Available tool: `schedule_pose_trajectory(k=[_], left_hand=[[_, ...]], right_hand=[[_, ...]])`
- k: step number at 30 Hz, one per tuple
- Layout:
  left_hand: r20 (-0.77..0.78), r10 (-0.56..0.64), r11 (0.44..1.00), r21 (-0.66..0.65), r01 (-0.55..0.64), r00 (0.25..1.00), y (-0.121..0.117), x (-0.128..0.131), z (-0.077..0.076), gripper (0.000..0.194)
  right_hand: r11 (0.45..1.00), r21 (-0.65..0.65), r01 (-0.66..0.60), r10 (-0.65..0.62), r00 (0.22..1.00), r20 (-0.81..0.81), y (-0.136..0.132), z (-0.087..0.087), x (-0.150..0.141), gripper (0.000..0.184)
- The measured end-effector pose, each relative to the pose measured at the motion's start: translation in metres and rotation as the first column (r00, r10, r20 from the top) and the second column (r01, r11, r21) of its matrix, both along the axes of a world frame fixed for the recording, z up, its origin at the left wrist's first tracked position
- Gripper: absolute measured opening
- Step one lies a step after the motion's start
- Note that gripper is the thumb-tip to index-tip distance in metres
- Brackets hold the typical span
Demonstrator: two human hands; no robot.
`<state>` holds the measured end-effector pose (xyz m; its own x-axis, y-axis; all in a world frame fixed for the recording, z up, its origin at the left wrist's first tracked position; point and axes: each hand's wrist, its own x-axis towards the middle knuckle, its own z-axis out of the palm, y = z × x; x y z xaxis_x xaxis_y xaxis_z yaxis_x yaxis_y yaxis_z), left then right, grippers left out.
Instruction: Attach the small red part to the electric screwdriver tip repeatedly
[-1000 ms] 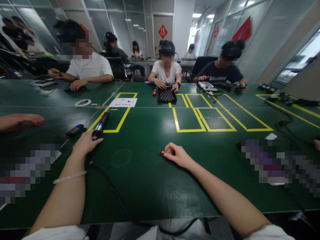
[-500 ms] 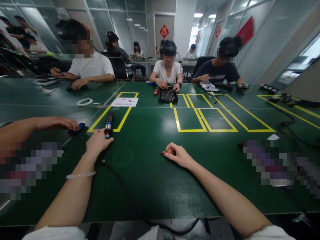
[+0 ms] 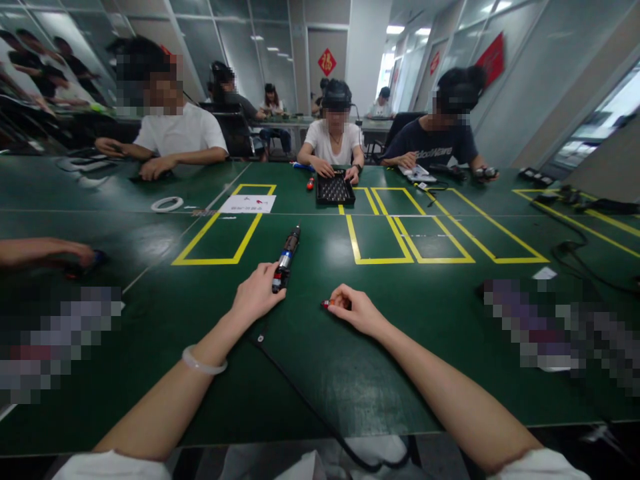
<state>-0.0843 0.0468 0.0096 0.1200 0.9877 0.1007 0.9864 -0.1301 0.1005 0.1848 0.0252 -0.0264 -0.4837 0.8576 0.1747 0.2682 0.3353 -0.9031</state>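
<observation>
My left hand is wrapped round an electric screwdriver, black and silver with a blue band. Its narrow tip points away from me, above the green table. A black cord trails from below that hand to the table's near edge. To the right, my right hand rests on the table, its fingers pinched round a small red-and-orange piece. Only one end of this piece shows, so its kind is unclear. The two hands are apart.
Yellow tape rectangles mark the table ahead. A printed sheet and a white ring lie beyond my left hand. Opposite, a person handles a black tray. Another person's hand is at the left. Cables lie at the right.
My left hand has moved right with the electric screwdriver, which now tilts to the right. The cord shifted with it. My right hand stayed put. The neighbour's hand at the left moved further left.
</observation>
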Motion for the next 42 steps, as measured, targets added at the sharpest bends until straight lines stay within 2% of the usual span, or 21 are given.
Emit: schedule_pose_trajectory(k=[7,14,19,24,30,35,42], left_hand=[[0.111,-0.215,0.976,0.001,0.216,0.970,-0.026,0.048,-0.002,0.063],[0.183,-0.335,0.940,-0.002,0.341,0.924,-0.041,0.067,-0.003,0.063],[0.198,-0.348,0.935,0.009,0.353,0.916,-0.043,0.070,-0.004,0.062],[0.194,-0.354,0.934,0.017,0.358,0.915,-0.043,0.070,-0.005,0.062],[0.182,-0.362,0.930,0.014,0.366,0.914,-0.042,0.069,-0.007,0.063],[0.164,-0.358,0.933,0.022,0.360,0.919,-0.042,0.071,-0.007,0.065],[0.113,-0.324,0.946,0.067,0.318,0.939,-0.043,0.079,-0.007,0.061]], right_hand=[[0.997,0.050,0.058,-0.060,0.998,0.037,0.001,0.000,-0.001,0.017],[0.992,0.109,0.067,-0.083,0.986,0.147,0.001,0.000,-0.003,0.011],[0.987,0.151,0.062,-0.091,0.976,0.197,0.002,-0.002,-0.006,0.014],[0.990,0.134,0.036,-0.056,0.987,0.151,0.002,-0.002,-0.006,0.018],[0.988,0.156,-0.001,-0.019,0.992,0.125,-0.001,-0.002,-0.003,0.006],[0.989,0.148,0.006,-0.020,0.996,0.090,-0.001,-0.001,-0.003,0.006],[0.979,0.205,0.010,-0.032,0.994,0.105,-0.002,0.002,-0.001,0.006]])
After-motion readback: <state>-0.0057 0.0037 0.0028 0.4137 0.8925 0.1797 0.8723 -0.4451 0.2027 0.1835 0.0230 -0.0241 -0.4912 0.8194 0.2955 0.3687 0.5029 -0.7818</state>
